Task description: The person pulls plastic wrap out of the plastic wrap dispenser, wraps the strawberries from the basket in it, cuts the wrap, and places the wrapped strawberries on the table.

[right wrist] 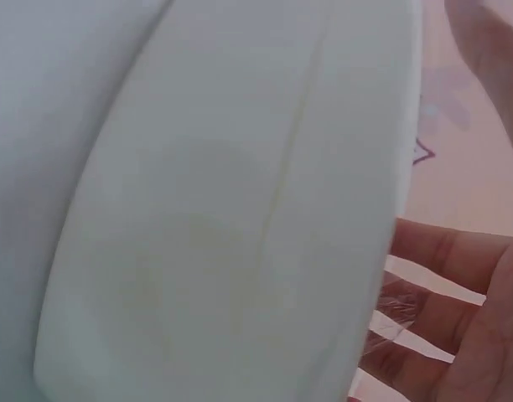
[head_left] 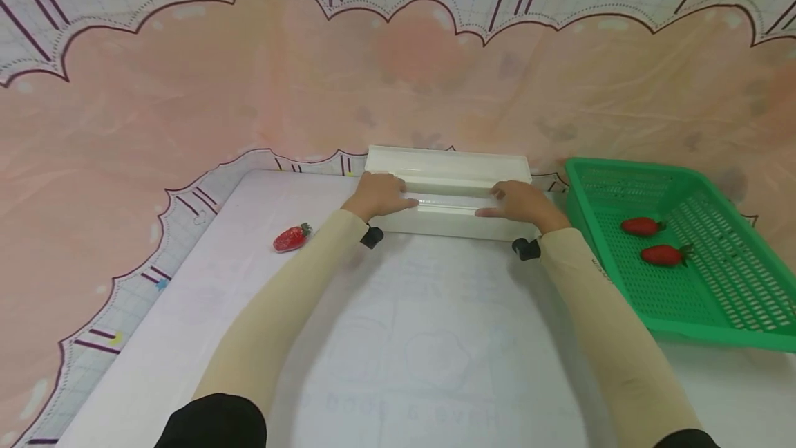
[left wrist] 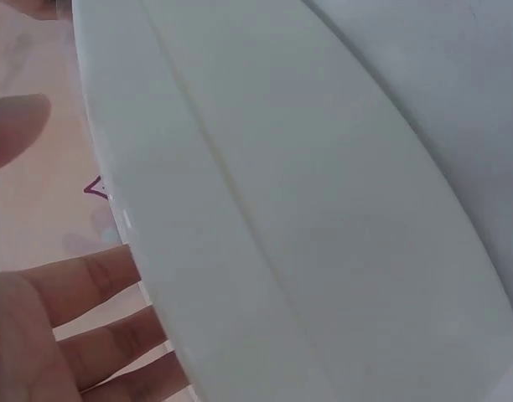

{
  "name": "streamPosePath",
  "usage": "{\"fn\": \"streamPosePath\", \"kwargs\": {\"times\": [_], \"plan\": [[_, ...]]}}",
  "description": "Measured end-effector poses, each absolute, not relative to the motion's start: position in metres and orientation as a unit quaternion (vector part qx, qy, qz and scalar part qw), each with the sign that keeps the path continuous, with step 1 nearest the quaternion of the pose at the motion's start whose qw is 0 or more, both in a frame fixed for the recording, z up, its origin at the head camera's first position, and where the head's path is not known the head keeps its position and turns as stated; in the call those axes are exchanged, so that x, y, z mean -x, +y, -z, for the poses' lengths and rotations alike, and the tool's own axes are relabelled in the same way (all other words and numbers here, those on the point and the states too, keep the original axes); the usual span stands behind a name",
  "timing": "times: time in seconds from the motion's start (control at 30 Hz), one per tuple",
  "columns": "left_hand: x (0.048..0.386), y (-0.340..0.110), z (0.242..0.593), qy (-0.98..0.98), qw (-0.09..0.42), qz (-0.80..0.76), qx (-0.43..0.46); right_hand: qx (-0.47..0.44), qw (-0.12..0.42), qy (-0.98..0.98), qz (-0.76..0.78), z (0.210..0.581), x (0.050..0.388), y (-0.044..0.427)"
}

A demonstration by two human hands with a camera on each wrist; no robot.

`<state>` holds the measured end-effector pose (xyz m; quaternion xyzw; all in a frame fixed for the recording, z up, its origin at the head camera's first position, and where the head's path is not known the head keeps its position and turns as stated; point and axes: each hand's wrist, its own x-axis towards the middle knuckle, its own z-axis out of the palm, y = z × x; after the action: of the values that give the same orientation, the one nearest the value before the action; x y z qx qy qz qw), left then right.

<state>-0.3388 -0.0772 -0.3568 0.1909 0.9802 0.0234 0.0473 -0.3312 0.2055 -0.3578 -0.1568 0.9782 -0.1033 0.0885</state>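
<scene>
At the far side of the table (head_left: pixel 385 358), a long white case (head_left: pixel 457 225) lies crosswise, one hand at each end. The left hand (head_left: pixel 382 197) and the right hand (head_left: pixel 521 206) reach over its near part, thumbs pointing inward and standing apart from the fingers; neither is clamped on anything as far as the views show, though some fingertips are hidden behind the case's edge. Clear film (right wrist: pixel 399 306) shows at the right hand's fingers, just beyond that edge; whether the left hand touches any, I cannot tell.

Handling this film well seems to call for level hands, well apart, lifting its edge evenly at both ends so that it does not crease or stick to itself. A gentle touch should keep the light-looking case from sliding.

One strawberry (head_left: pixel 292 238) lies on the table to the left of the left hand. Beyond the right hand, to its right, a green basket (head_left: pixel 734 343) holds two red strawberries (head_left: pixel 666 255).
</scene>
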Motion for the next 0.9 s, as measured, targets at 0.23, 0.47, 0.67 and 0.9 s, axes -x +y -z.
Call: {"fn": "streamPosePath", "kwargs": {"times": [0.23,0.47,0.67,0.9], "plan": [[0.337,-0.07,0.358,0.983,0.021,0.006,-0.184,0.156,0.062,0.973,0.157,0.36,0.33,0.209],[0.327,-0.063,0.362,0.98,-0.034,0.026,-0.195,0.134,0.011,0.971,0.199,0.368,0.328,0.213],[0.326,-0.062,0.366,0.97,-0.096,0.046,-0.221,0.12,-0.03,0.966,0.225,0.373,0.328,0.218],[0.328,-0.075,0.374,0.961,-0.159,0.041,-0.221,0.11,-0.074,0.973,0.189,0.374,0.325,0.222]]}}
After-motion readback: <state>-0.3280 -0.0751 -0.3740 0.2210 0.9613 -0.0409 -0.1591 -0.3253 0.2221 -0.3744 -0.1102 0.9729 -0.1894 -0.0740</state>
